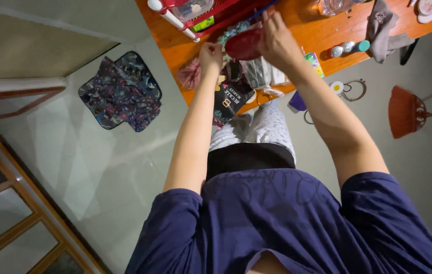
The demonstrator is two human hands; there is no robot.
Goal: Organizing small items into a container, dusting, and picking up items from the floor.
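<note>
A dark red oval bowl (243, 44) is held above the cluttered near edge of an orange wooden table (317, 31). My right hand (277, 36) grips the bowl's right side from above, fingers curled over it. My left hand (211, 53) is closed at the bowl's left edge, pinching it. Both arms reach forward from my dark blue shirt. Under the bowl lie a black box (232, 99), clear plastic packets (258, 72) and a pink fluffy item (190, 74).
A red rack with white posts (188, 18) stands at the table's back left. A grey cloth (382, 28) and small bottles (349, 47) lie to the right. On the floor are a patterned mat (120, 91), a red broom head (406, 111) and a wooden frame (18, 203).
</note>
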